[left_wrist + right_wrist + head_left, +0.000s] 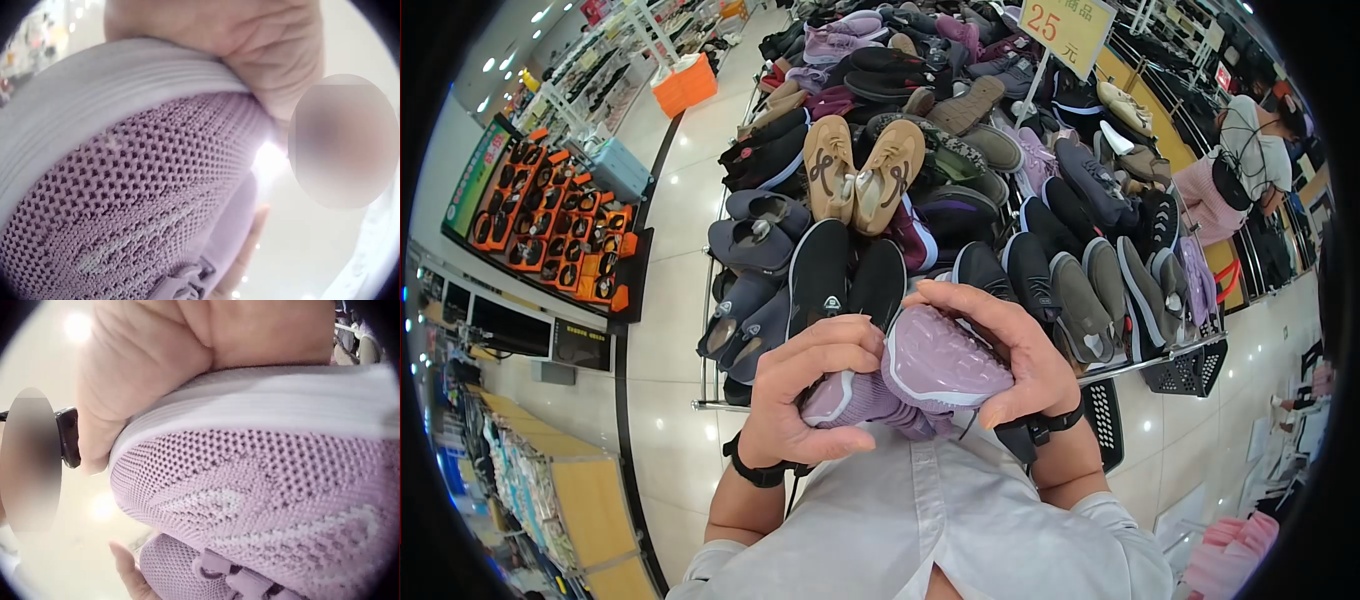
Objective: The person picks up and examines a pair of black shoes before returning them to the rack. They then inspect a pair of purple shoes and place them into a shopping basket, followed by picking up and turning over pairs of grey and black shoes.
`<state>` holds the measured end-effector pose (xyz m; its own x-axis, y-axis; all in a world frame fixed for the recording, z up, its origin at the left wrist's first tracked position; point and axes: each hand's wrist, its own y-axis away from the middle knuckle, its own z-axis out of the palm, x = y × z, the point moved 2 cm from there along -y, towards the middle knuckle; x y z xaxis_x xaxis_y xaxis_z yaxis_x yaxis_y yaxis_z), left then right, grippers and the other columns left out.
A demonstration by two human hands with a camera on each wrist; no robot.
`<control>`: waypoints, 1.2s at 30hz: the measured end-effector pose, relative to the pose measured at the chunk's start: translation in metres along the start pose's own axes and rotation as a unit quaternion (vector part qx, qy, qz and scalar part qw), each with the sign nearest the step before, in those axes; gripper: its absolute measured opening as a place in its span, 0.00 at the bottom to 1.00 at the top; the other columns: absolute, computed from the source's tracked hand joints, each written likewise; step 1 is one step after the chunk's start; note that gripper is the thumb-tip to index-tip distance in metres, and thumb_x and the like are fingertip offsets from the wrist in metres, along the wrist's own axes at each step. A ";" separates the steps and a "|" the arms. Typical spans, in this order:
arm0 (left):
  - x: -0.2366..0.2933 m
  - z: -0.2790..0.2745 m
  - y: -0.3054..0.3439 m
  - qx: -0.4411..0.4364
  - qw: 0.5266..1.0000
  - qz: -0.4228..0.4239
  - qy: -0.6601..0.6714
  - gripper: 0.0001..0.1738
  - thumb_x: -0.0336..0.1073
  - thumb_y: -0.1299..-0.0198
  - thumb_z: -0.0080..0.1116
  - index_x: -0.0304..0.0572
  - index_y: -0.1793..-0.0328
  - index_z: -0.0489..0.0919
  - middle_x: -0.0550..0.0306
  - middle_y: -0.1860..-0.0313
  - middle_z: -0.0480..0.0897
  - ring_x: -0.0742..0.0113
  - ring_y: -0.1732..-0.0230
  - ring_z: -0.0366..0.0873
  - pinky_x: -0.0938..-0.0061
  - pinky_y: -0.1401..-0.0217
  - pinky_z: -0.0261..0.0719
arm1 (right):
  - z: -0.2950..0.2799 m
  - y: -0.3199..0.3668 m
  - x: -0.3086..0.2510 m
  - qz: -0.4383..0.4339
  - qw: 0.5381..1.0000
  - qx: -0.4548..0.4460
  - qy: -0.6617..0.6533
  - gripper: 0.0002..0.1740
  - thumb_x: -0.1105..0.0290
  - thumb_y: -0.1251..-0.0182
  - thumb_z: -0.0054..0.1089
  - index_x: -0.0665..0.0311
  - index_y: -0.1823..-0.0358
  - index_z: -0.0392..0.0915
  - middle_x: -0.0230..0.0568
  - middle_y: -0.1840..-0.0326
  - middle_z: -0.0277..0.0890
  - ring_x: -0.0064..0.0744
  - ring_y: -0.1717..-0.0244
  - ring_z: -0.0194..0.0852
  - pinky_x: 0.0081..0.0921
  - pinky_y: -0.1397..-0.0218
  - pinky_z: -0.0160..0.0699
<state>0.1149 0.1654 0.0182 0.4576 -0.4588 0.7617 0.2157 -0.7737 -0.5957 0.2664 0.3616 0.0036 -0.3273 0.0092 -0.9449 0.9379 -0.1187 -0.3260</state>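
A pair of lilac knit sneakers is held up in front of the chest, one in each hand. My left hand (800, 385) grips the left sneaker (837, 397), fingers over its sole and thumb at the near end. With my right hand (1025, 345) I grip the right sneaker (945, 360) by its edges, its lilac patterned sole facing up. The two shoes overlap in the head view. Openwork knit and a pale thick midsole (125, 72) fill much of the left wrist view. In the right wrist view, white marks show on the upper (281, 481).
A rack piled with shoes stands just ahead, tan lace-up shoes (880, 185) and black slip-ons (820, 270) nearest. A yellow price sign (1068, 32) rises from it. Black baskets (1185, 370) hang at its right edge. Another person (1245, 160) is at the right; orange display boxes (550, 220) stand left.
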 end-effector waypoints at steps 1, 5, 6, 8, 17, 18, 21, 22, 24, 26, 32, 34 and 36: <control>0.000 -0.001 0.000 -0.001 1.000 0.002 -0.006 0.33 0.51 0.52 0.83 0.30 0.50 0.83 0.43 0.50 0.84 0.48 0.47 0.84 0.55 0.36 0.79 | 0.000 0.000 0.002 0.000 1.000 -0.001 0.000 0.66 0.38 0.57 0.83 0.73 0.23 0.64 0.54 0.31 0.76 0.48 0.34 0.78 0.36 0.28 0.70; 0.001 -0.001 0.002 0.005 1.000 0.003 -0.002 0.33 0.51 0.52 0.83 0.30 0.51 0.83 0.43 0.51 0.84 0.48 0.47 0.84 0.55 0.36 0.79 | 0.000 0.000 0.004 -0.044 0.997 0.000 0.066 0.64 0.33 0.58 0.82 0.74 0.27 0.70 0.56 0.36 0.78 0.50 0.38 0.82 0.36 0.33 0.76; 0.002 -0.001 0.001 0.006 1.000 0.001 0.000 0.33 0.50 0.52 0.82 0.29 0.51 0.83 0.43 0.51 0.84 0.48 0.47 0.84 0.55 0.36 0.79 | 0.000 0.000 0.003 -0.050 0.995 0.003 0.080 0.64 0.32 0.59 0.81 0.74 0.29 0.71 0.56 0.36 0.79 0.51 0.39 0.83 0.36 0.34 0.77; 0.004 -0.001 0.001 0.007 1.000 -0.001 0.002 0.33 0.50 0.51 0.82 0.29 0.51 0.83 0.43 0.51 0.84 0.48 0.47 0.83 0.55 0.37 0.79 | 0.000 0.001 0.004 -0.065 0.994 0.011 0.093 0.64 0.30 0.59 0.80 0.74 0.30 0.72 0.56 0.36 0.79 0.51 0.39 0.83 0.37 0.34 0.77; 0.007 0.001 0.000 0.012 0.999 -0.010 0.031 0.28 0.49 0.40 0.71 0.26 0.50 0.82 0.40 0.50 0.83 0.46 0.48 0.83 0.55 0.38 0.79 | 0.000 0.003 0.008 -0.100 0.988 0.022 0.116 0.62 0.28 0.57 0.78 0.75 0.32 0.74 0.57 0.36 0.79 0.51 0.39 0.83 0.37 0.34 0.78; 0.007 0.002 0.000 0.016 0.999 -0.016 0.039 0.26 0.48 0.39 0.69 0.26 0.50 0.82 0.40 0.50 0.83 0.46 0.47 0.83 0.54 0.37 0.78 | 0.000 0.003 0.008 -0.101 0.988 0.022 0.117 0.62 0.28 0.56 0.78 0.75 0.33 0.74 0.58 0.37 0.79 0.51 0.40 0.83 0.37 0.34 0.78; 0.006 0.001 0.001 0.016 0.999 -0.015 0.043 0.24 0.45 0.37 0.65 0.25 0.49 0.82 0.39 0.50 0.83 0.45 0.47 0.83 0.54 0.37 0.78 | 0.000 0.003 0.007 -0.098 0.988 0.022 0.119 0.61 0.29 0.56 0.78 0.76 0.33 0.75 0.58 0.37 0.79 0.51 0.40 0.84 0.37 0.34 0.78; 0.006 0.001 0.001 0.012 0.999 -0.009 0.038 0.24 0.44 0.37 0.64 0.25 0.49 0.82 0.38 0.50 0.83 0.45 0.47 0.83 0.54 0.36 0.78 | 0.000 0.004 0.007 -0.098 0.988 0.022 0.119 0.61 0.29 0.56 0.78 0.76 0.33 0.75 0.58 0.37 0.79 0.51 0.40 0.84 0.37 0.34 0.78; 0.008 0.003 -0.001 0.015 0.999 -0.008 0.034 0.23 0.43 0.37 0.63 0.25 0.48 0.81 0.38 0.50 0.84 0.45 0.47 0.83 0.53 0.36 0.78 | 0.000 0.004 0.007 -0.095 0.988 0.026 0.115 0.61 0.29 0.55 0.78 0.76 0.33 0.75 0.58 0.37 0.79 0.51 0.40 0.84 0.37 0.34 0.78; 0.009 0.004 0.000 0.018 0.999 -0.007 0.031 0.23 0.43 0.37 0.61 0.26 0.47 0.81 0.38 0.50 0.84 0.45 0.47 0.83 0.53 0.35 0.78 | 0.000 0.005 0.008 -0.096 0.989 0.026 0.112 0.60 0.29 0.55 0.78 0.76 0.33 0.75 0.58 0.37 0.79 0.51 0.40 0.84 0.37 0.34 0.78; 0.006 0.004 0.005 0.030 0.997 -0.025 0.064 0.22 0.41 0.37 0.57 0.26 0.47 0.80 0.37 0.51 0.84 0.45 0.47 0.83 0.54 0.35 0.77 | 0.000 0.004 0.005 -0.097 0.988 0.021 0.114 0.60 0.30 0.54 0.77 0.75 0.33 0.75 0.58 0.37 0.79 0.51 0.39 0.83 0.37 0.34 0.77; 0.006 0.005 0.005 0.036 0.997 -0.032 0.067 0.22 0.40 0.37 0.56 0.26 0.47 0.80 0.36 0.51 0.84 0.45 0.47 0.83 0.54 0.35 0.77 | 0.000 0.004 0.005 -0.098 0.988 0.019 0.116 0.59 0.30 0.54 0.77 0.75 0.33 0.75 0.59 0.37 0.79 0.51 0.39 0.83 0.37 0.33 0.77; 0.006 0.006 0.005 0.039 0.996 -0.033 0.073 0.21 0.39 0.38 0.55 0.26 0.47 0.80 0.36 0.51 0.83 0.45 0.47 0.83 0.54 0.35 0.77 | 0.000 0.004 0.006 -0.100 0.988 0.017 0.117 0.60 0.30 0.54 0.77 0.75 0.33 0.75 0.59 0.37 0.79 0.52 0.38 0.83 0.37 0.33 0.77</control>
<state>0.1237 0.1610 0.0183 0.3114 -0.4704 0.8257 0.3108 -0.7707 -0.5563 0.2679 0.3610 -0.0035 -0.4658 0.2643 -0.8445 0.8518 -0.1243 -0.5088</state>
